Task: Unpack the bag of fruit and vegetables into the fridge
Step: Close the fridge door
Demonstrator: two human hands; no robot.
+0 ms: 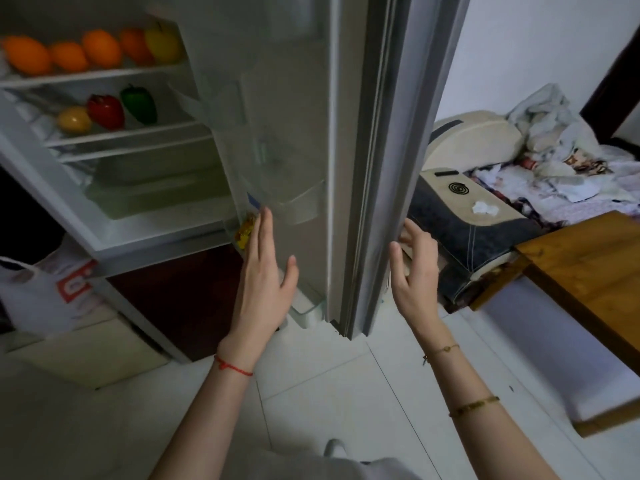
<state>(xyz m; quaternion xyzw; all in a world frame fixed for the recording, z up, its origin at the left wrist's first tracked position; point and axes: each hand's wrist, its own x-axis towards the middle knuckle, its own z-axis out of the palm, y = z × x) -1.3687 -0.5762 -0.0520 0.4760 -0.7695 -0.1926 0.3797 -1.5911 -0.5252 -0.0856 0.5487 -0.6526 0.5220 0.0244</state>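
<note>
The fridge (104, 188) stands open at upper left, already stocked. Top shelf: four oranges (65, 55) in a row with a yellow pepper (162, 43) at the right end. Second shelf: a yellow fruit (74, 119), a red pepper (105, 110) and a green pepper (138, 103), side by side. The white bag (45, 296) sits low at far left, slack; whether anything remains inside it cannot be told.

The fridge door (346, 150) is swung out toward the camera, its long edge running near vertical between the two hands. The left hand (263, 271) is spread flat, holding nothing, on the inner face beside the door bin (294, 202). The right hand (414, 268) is loosely curled and empty at the outer edge; contact with the edge cannot be confirmed.

Judgement: unpacking appears complete and closing the door is the step in hand. The door must swing leftward toward the cabinet; the right hand lies on the pushing side, the left in the door's path.
</note>
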